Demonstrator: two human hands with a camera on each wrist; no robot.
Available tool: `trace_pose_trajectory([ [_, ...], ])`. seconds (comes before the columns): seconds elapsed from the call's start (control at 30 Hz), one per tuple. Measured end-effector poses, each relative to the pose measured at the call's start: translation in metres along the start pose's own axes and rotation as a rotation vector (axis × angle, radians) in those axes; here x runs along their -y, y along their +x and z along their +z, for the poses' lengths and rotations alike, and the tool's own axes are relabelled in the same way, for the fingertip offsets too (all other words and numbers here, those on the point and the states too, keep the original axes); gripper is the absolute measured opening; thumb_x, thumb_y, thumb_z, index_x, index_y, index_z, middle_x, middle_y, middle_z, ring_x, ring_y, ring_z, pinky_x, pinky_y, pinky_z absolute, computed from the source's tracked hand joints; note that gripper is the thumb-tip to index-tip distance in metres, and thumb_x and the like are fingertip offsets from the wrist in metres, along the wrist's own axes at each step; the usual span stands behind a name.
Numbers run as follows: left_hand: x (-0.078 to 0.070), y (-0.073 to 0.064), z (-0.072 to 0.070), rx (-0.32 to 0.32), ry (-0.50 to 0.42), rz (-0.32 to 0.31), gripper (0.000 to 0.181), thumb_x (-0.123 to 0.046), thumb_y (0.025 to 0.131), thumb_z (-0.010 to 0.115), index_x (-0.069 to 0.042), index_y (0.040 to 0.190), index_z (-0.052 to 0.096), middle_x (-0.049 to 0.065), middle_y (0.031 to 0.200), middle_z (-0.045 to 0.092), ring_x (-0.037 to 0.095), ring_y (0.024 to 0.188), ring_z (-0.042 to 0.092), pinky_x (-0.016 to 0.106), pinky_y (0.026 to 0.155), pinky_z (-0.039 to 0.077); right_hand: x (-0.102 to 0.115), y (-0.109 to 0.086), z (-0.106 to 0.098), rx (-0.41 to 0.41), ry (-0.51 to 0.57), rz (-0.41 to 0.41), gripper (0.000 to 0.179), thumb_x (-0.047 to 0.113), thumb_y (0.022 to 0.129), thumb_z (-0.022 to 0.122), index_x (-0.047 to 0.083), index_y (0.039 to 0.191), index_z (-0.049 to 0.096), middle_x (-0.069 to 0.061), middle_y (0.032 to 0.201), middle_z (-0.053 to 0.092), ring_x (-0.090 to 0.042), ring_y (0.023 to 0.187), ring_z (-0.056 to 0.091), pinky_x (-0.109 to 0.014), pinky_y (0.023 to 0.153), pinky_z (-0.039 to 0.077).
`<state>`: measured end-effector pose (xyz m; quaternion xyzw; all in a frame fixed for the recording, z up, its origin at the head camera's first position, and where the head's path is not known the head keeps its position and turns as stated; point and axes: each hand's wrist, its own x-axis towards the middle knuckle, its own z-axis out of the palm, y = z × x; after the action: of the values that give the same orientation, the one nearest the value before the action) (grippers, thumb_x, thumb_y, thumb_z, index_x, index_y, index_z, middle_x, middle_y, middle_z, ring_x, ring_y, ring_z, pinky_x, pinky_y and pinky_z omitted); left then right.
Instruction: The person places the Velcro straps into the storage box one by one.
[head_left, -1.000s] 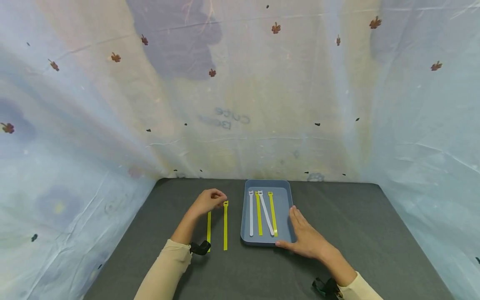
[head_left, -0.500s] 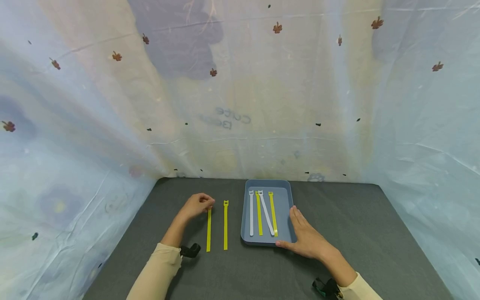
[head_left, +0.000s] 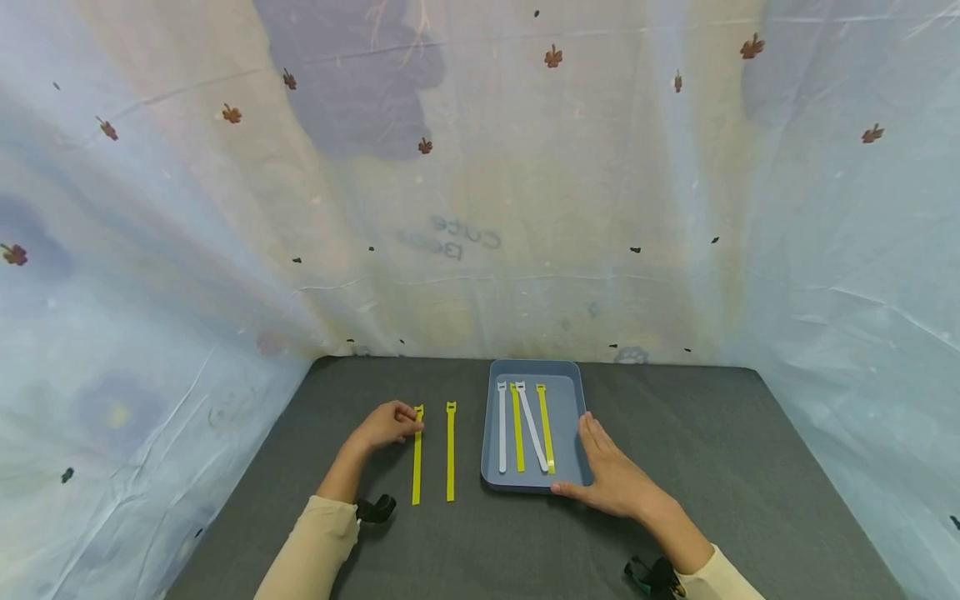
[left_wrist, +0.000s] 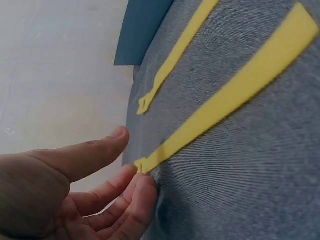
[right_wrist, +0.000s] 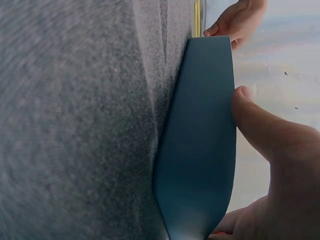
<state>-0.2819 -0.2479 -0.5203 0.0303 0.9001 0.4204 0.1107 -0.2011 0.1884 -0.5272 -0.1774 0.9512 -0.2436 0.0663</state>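
Note:
Two yellow cable ties with slotted heads lie side by side left of the blue-grey tray (head_left: 531,367). My left hand (head_left: 387,423) is at the head of the left cable tie (head_left: 417,475); in the left wrist view its fingertips (left_wrist: 144,185) meet the slotted end while the thumb stands apart. The right cable tie (head_left: 451,454) lies untouched. My right hand (head_left: 618,479) rests at the tray's near right corner, fingers straight along the right side and thumb (right_wrist: 250,107) at the near rim.
Inside the tray lie a straight white cable tie (head_left: 502,429), a slanted white cable tie (head_left: 531,425) and two yellow cable ties, one the rightmost yellow cable tie (head_left: 546,429). A dark grey cloth (head_left: 480,550) covers the table. Patterned sheeting (head_left: 480,208) hangs behind.
My left hand has moved left from the right yellow cable tie to the left one, then slightly nearer, with its head now in view. The right hand and tray have stayed put.

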Motion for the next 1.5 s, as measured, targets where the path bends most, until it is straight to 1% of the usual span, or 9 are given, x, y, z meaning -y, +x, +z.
trace_pose_trajectory([
  [0.27,0.002,-0.003,0.004,-0.016,0.015,-0.021,0.037,-0.012,0.097,0.082,0.007,0.123,0.063,0.017,0.108,0.065,0.024,0.086,0.068,0.043,0.08,0.06,0.002,-0.002,-0.002,0.002,0.007,-0.003,0.134,0.077,0.087,0.074,-0.01,0.167,0.011,-0.028,0.177,0.005,-0.045,0.164,0.009,-0.064,0.128,0.025],
  [0.37,0.004,-0.002,0.007,-0.027,0.018,-0.043,0.038,-0.011,0.095,0.084,0.005,0.122,0.062,0.016,0.109,0.064,0.024,0.087,0.067,0.041,0.079,0.059,0.001,-0.002,-0.002,0.005,0.01,-0.003,0.134,0.078,0.087,0.074,-0.009,0.168,0.011,-0.028,0.177,0.005,-0.045,0.164,0.009,-0.064,0.128,0.025],
  [0.53,0.005,0.0,0.011,-0.056,0.049,-0.071,0.04,-0.012,0.092,0.087,0.002,0.12,0.064,0.015,0.11,0.064,0.026,0.091,0.063,0.042,0.08,0.056,-0.001,-0.001,-0.001,0.006,0.007,-0.001,0.134,0.077,0.087,0.074,-0.009,0.168,0.01,-0.028,0.177,0.005,-0.044,0.165,0.008,-0.063,0.128,0.025],
  [0.73,0.003,0.002,0.015,-0.085,0.088,-0.075,0.039,-0.011,0.09,0.088,0.002,0.118,0.063,0.015,0.106,0.063,0.028,0.089,0.06,0.044,0.08,0.053,-0.002,0.001,0.001,0.0,-0.003,0.001,0.134,0.078,0.087,0.073,-0.009,0.168,0.011,-0.028,0.177,0.005,-0.043,0.165,0.009,-0.063,0.128,0.026],
  [0.87,0.001,0.002,0.017,-0.094,0.112,-0.08,0.039,-0.011,0.091,0.088,0.002,0.117,0.062,0.015,0.106,0.062,0.028,0.089,0.06,0.045,0.08,0.054,-0.002,0.0,0.0,-0.001,-0.001,0.001,0.134,0.077,0.087,0.074,-0.008,0.168,0.011,-0.027,0.177,0.005,-0.043,0.165,0.009,-0.063,0.128,0.026],
  [1.0,0.001,0.002,0.018,-0.1,0.142,-0.071,0.038,-0.01,0.092,0.087,0.004,0.117,0.062,0.016,0.105,0.063,0.029,0.089,0.061,0.047,0.08,0.055,-0.001,0.0,0.0,0.002,-0.001,0.001,0.134,0.078,0.087,0.073,-0.008,0.168,0.011,-0.027,0.177,0.005,-0.043,0.165,0.009,-0.062,0.128,0.026],
  [1.13,0.001,0.002,0.018,-0.107,0.155,-0.077,0.036,-0.01,0.093,0.086,0.004,0.117,0.063,0.016,0.106,0.065,0.029,0.09,0.063,0.048,0.081,0.056,-0.001,0.0,0.0,0.006,0.0,0.003,0.134,0.078,0.087,0.073,-0.008,0.168,0.011,-0.027,0.178,0.005,-0.042,0.165,0.009,-0.062,0.128,0.026],
  [1.37,0.0,0.003,0.021,-0.125,0.155,-0.1,0.033,-0.012,0.095,0.083,0.003,0.118,0.065,0.016,0.107,0.065,0.03,0.092,0.064,0.048,0.082,0.056,-0.001,0.0,0.0,0.001,-0.005,0.004,0.134,0.078,0.087,0.073,-0.008,0.168,0.011,-0.027,0.177,0.005,-0.043,0.165,0.01,-0.062,0.128,0.026],
  [1.5,-0.001,0.003,0.021,-0.133,0.157,-0.102,0.029,-0.012,0.097,0.081,0.003,0.116,0.065,0.016,0.106,0.066,0.03,0.092,0.065,0.048,0.082,0.056,0.001,-0.001,0.0,0.007,-0.005,0.009,0.134,0.078,0.087,0.073,-0.008,0.168,0.01,-0.026,0.178,0.005,-0.042,0.165,0.009,-0.062,0.129,0.026],
])
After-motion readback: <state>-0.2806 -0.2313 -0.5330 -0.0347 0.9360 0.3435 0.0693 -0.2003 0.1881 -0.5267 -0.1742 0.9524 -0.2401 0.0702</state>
